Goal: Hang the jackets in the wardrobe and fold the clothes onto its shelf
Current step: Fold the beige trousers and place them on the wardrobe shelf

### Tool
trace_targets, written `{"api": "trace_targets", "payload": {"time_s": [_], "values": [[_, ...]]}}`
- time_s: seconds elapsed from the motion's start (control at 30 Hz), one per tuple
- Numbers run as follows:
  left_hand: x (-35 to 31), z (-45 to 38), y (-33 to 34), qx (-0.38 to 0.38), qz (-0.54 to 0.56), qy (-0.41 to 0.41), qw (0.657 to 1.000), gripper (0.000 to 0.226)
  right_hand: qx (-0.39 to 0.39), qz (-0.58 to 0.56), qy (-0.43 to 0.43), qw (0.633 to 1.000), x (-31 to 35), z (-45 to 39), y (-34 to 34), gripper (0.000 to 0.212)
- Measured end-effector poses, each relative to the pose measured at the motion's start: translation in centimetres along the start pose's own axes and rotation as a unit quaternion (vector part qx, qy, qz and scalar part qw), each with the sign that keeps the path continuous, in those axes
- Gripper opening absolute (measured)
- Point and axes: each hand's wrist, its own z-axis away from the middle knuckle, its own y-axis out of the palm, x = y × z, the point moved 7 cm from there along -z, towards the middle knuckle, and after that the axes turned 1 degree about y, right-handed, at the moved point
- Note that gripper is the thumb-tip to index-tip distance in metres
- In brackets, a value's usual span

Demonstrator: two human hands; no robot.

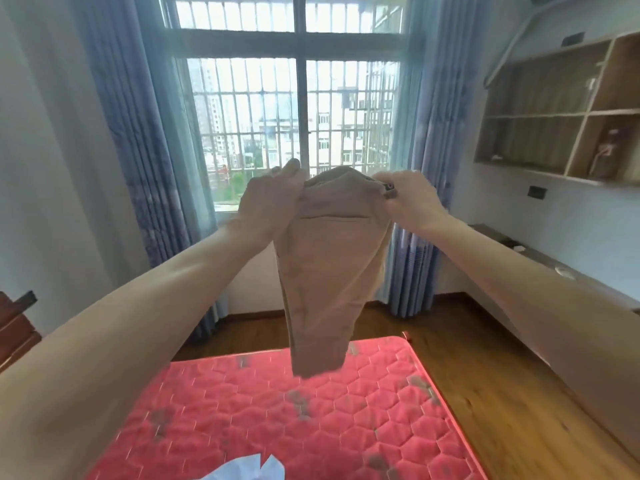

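A pair of tan trousers hangs in the air in front of the window, held up by its waistband with the legs dangling over the red mattress. My left hand grips the waistband's left side. My right hand pinches its right side, where a dark button or clasp shows. A bit of pale blue and white cloth lies on the mattress at the bottom edge of the view. No wardrobe is in view.
A barred window with blue curtains fills the far wall. Open wooden wall shelves hang at the right above a long desk. Wooden floor runs right of the mattress. Dark brown furniture stands at the left.
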Motion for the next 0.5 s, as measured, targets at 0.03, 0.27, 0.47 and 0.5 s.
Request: {"api": "trace_targets", "payload": {"time_s": [0.03, 0.27, 0.47, 0.5], "values": [[-0.8, 1.3, -0.1, 0.000, 0.008, 0.012, 1.000, 0.021, 0.002, 0.011, -0.008, 1.000, -0.3, 1.6, 0.1, 0.023], [-11.1, 19.1, 3.8, 0.036, 0.094, 0.079, 0.992, 0.007, 0.109, 0.124, -0.024, 0.986, -5.2, 20.5, 8.6, 0.027], [-21.7, 39.8, 13.6, 0.306, 0.133, 0.038, 0.942, 0.053, 0.336, 0.202, 0.002, 0.920, -9.5, 39.2, 22.0, 0.020], [-23.2, 43.0, 14.9, 0.352, 0.136, 0.024, 0.926, 0.053, 0.351, 0.205, 0.005, 0.914, -9.8, 41.9, 23.8, 0.020]]}}
